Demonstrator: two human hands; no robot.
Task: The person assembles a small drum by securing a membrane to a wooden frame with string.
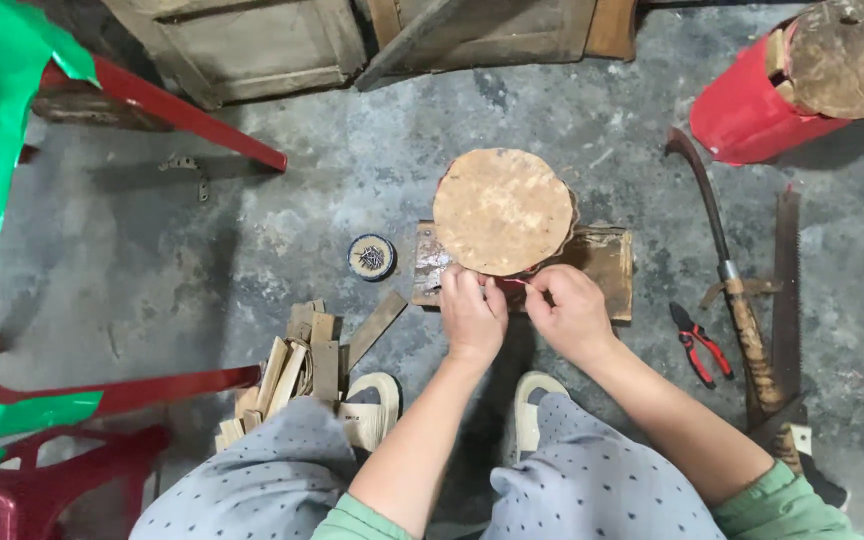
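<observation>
Round wooden block stands at frame centre on a flat plank, just above both hands. Between them a thin red strip lies left to right against the block's lower edge; the left hand and right hand each pinch an end, fingers curled shut, equally near. A small round tin, left of the plank, holds dark small bits, too small to identify.

One small round tin — dark blue rim, pale patterned top — stands on the floor, centre. No labels, signs or screens observed.
</observation>
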